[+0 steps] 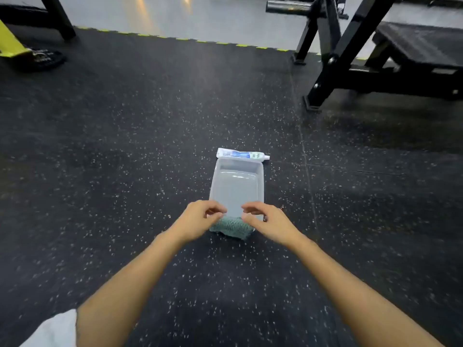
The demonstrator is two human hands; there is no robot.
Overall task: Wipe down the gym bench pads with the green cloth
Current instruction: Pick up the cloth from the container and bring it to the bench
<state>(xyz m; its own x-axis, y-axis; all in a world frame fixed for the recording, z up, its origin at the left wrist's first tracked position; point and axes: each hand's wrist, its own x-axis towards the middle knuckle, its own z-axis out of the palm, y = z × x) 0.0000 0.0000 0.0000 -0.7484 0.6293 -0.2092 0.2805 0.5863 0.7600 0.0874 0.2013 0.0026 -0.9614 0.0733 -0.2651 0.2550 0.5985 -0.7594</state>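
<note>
The green cloth (231, 225) is found bunched on the speckled black floor (125, 146), against the near end of a clear plastic tray (260, 181). The left hand (198, 219) and right hand (269, 222) are held just over it, fingers (215, 209) loosely curled; whether the cloth is gripped cannot be told. A white tube (241, 154) is laid across the tray's far end; its blue and green print is too blurred to be read. A black bench pad (421, 43) is seen far right
</note>
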